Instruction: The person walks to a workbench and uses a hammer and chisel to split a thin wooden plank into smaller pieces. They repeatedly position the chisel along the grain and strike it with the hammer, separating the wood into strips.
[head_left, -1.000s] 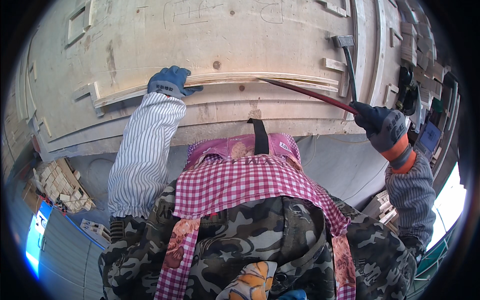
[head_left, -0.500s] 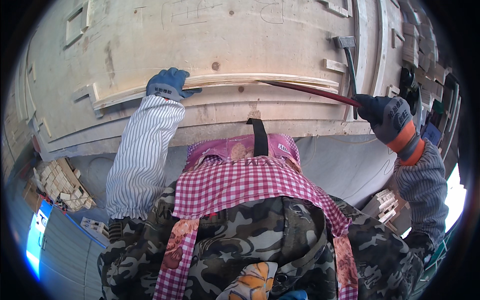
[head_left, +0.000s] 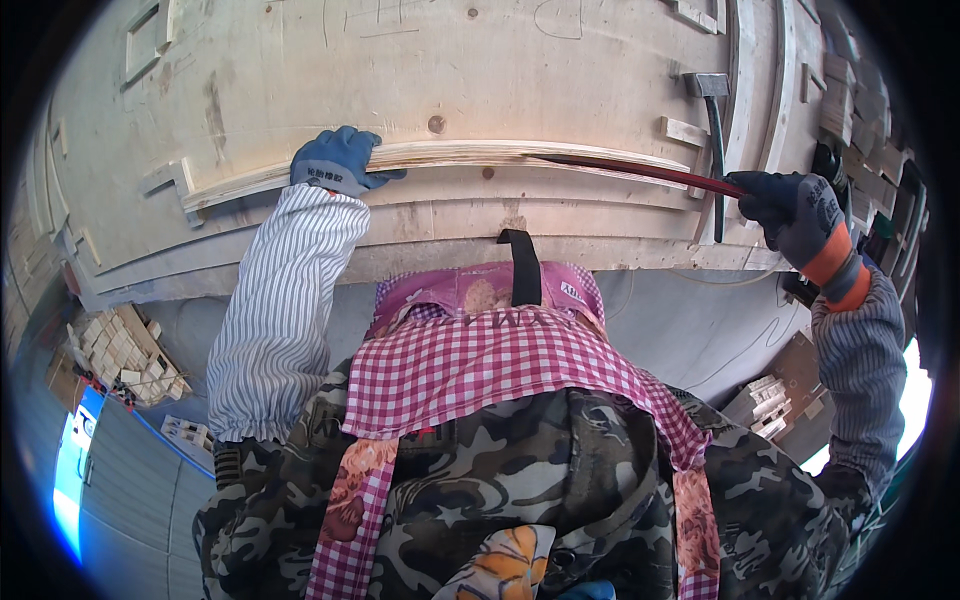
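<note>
A bundle of thin pale wooden strips (head_left: 450,153) lies crosswise on the plywood work surface (head_left: 330,80). My left hand (head_left: 335,162), in a blue and grey glove, is closed over the bundle's left part. In a dark glove with an orange cuff, my right hand (head_left: 785,210) grips the right end of a long, narrow dark-red bar (head_left: 650,172). The bar tapers to a dark tip that rests against the strips near their middle; whether it reaches between them I cannot tell. A hammer (head_left: 714,130) with a dark handle lies just left of my right hand.
Small wooden blocks (head_left: 683,131) and an L-shaped piece (head_left: 178,178) are on the work surface near the bundle's ends. Long battens (head_left: 741,90) run along the right. Stacked wood pieces (head_left: 125,360) stand low at the left, with another stack (head_left: 760,405) low at the right.
My right hand has moved slightly right and away from me, so the bar lies flatter along the strips. My left hand keeps its hold. The whole view has shifted a little.
</note>
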